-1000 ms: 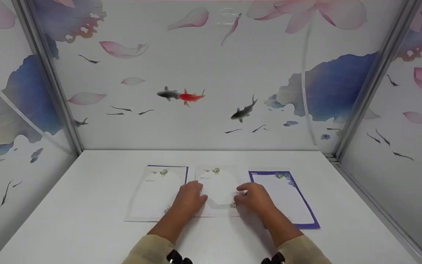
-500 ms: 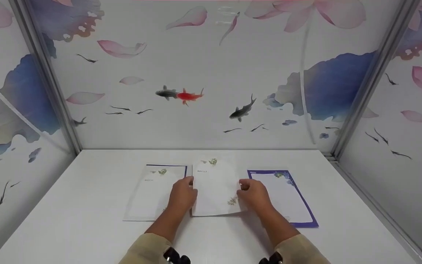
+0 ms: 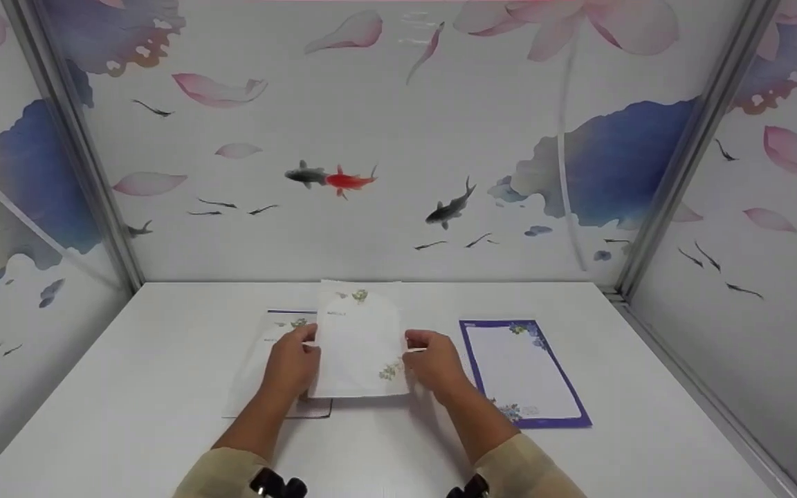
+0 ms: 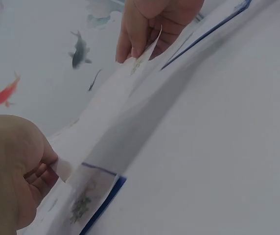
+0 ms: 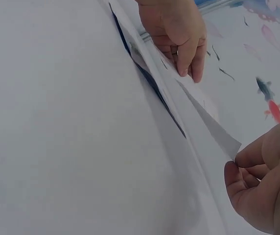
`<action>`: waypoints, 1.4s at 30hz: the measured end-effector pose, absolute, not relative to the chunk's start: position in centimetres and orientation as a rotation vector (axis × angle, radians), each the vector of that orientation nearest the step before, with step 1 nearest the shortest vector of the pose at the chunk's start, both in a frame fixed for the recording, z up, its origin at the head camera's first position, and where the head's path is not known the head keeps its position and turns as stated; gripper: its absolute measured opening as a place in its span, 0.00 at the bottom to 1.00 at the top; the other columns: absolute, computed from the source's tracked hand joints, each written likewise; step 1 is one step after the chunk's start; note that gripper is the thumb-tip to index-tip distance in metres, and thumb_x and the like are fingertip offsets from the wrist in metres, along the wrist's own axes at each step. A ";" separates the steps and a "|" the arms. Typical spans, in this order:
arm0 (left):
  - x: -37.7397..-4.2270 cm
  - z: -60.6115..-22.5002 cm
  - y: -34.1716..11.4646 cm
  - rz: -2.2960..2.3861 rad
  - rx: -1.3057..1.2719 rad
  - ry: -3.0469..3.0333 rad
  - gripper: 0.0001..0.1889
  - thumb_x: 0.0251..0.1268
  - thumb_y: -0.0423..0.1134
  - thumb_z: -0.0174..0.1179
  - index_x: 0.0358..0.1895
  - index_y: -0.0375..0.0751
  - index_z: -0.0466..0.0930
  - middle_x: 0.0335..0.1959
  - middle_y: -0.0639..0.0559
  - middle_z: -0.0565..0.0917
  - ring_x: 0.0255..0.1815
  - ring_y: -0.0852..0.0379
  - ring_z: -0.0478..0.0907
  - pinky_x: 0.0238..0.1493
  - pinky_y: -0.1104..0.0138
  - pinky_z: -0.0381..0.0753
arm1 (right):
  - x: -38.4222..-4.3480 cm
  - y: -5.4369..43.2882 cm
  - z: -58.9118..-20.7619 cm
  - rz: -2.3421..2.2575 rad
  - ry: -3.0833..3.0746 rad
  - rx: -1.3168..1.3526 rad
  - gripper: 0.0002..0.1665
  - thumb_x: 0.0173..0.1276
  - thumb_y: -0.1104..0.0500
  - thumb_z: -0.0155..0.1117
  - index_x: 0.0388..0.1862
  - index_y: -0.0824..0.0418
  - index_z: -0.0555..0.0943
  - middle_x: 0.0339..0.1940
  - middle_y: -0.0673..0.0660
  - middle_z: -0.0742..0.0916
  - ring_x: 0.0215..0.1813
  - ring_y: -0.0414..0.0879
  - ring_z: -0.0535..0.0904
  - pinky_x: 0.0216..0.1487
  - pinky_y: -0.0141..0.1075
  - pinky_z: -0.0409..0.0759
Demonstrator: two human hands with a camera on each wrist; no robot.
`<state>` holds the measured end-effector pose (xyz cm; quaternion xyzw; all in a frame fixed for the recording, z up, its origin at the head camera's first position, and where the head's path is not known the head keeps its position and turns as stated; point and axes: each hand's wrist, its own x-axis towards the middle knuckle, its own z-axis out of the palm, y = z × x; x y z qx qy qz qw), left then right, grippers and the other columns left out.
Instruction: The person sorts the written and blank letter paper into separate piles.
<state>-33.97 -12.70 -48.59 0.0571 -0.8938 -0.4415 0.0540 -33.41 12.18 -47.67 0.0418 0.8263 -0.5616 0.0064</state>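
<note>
A thin white sheet of paper (image 3: 359,346) with small green floral prints is held above the table by its two side edges. My left hand (image 3: 292,363) pinches the left edge between thumb and fingers, and my right hand (image 3: 434,363) pinches the right edge. In the left wrist view the sheet (image 4: 105,107) hangs bowed between both hands, casting a shadow on the table. Below and to the left lies a blue-bordered sheet with a translucent printed sheet over it (image 3: 253,380), partly covered by the held paper and my left hand.
A purple-bordered sheet (image 3: 526,370) with blue flowers lies to the right, beside my right forearm. The white table (image 3: 129,387) meets printed wall panels (image 3: 371,242) at the back and sides.
Both hands have lifted the middle paper off the table and carried it left, so it now overlaps the left stack. The purple-bordered sheet stays on the table.
</note>
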 end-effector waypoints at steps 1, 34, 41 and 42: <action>-33.9 -48.6 -13.4 -1.338 0.168 -2.713 0.28 0.81 0.35 0.54 0.81 0.41 0.69 0.74 0.41 0.79 0.72 0.44 0.80 0.74 0.48 0.80 | -33.4 11.6 -47.6 -1.768 2.576 0.122 0.29 0.70 0.67 0.67 0.70 0.59 0.83 0.62 0.59 0.89 0.62 0.52 0.85 0.61 0.42 0.87; -32.2 -49.2 -23.8 -1.093 0.236 -2.841 0.27 0.80 0.31 0.52 0.79 0.32 0.68 0.74 0.33 0.78 0.78 0.31 0.72 0.78 0.39 0.71 | -32.0 2.2 -49.0 -1.653 2.451 -0.050 0.20 0.76 0.54 0.68 0.64 0.58 0.86 0.56 0.54 0.89 0.47 0.43 0.87 0.52 0.39 0.89; -32.2 -49.2 -23.7 -1.054 0.259 -2.833 0.26 0.80 0.31 0.52 0.78 0.33 0.69 0.74 0.33 0.78 0.79 0.30 0.70 0.79 0.39 0.71 | -32.1 2.8 -49.0 -1.513 2.508 -0.140 0.23 0.77 0.48 0.68 0.64 0.56 0.86 0.58 0.53 0.90 0.49 0.43 0.87 0.57 0.44 0.88; -32.2 -49.2 -23.6 -1.058 0.268 -2.824 0.26 0.81 0.32 0.52 0.78 0.33 0.69 0.74 0.33 0.78 0.79 0.30 0.71 0.79 0.39 0.71 | -32.1 3.0 -48.9 -1.490 2.526 -0.152 0.23 0.77 0.47 0.68 0.65 0.56 0.86 0.59 0.53 0.89 0.50 0.43 0.87 0.58 0.44 0.88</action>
